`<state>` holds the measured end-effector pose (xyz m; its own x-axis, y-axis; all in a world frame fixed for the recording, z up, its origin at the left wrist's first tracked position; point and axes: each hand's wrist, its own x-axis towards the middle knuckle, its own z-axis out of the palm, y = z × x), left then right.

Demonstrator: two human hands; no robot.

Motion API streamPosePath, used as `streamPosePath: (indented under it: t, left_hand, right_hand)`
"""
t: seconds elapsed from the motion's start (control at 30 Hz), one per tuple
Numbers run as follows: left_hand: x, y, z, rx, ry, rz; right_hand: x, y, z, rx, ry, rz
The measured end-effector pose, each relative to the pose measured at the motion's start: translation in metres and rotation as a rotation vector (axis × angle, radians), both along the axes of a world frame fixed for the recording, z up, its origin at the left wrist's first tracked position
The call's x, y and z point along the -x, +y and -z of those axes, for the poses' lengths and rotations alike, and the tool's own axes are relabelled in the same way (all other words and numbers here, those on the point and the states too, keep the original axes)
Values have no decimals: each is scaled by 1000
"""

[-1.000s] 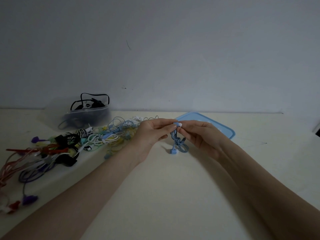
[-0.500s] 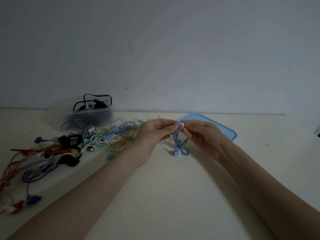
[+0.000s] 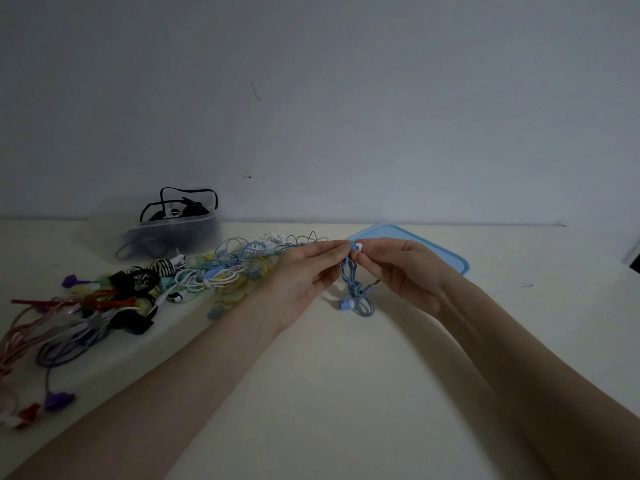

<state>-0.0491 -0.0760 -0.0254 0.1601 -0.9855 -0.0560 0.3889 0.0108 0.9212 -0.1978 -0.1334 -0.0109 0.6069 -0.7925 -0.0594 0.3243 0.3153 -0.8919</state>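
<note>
Earphones in blue hung straight down from the grip, their long axis upright, the lower loops close to the tabletop; I saw the left hand and the right hand both pinching the top end at the white earbud, fingertips almost meeting; neither hand was nearer.

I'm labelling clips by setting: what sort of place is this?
Probably a home table against a bare wall, used for sorting cables: a heap of tangled earphones, a clear tub of black cords and a blue lid lie on it.
</note>
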Motion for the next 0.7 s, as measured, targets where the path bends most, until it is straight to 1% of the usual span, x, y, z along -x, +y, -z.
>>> streamPosePath:
  t: [0.1,0.3,0.57,0.7]
  left_hand:
    - [1,0,0,-29,63,-9]
    - [2,-1,2,-27,-140,-96]
    - [2,2,2,39,-200,-61]
    - [3,3,2,56,-210,-49]
  right_hand:
    - [0,0,-1,35,26,10]
    - [5,-2,-1,106,160,32]
    - [5,-4,1,66,119,18]
    - [5,-5,3,55,129,9]
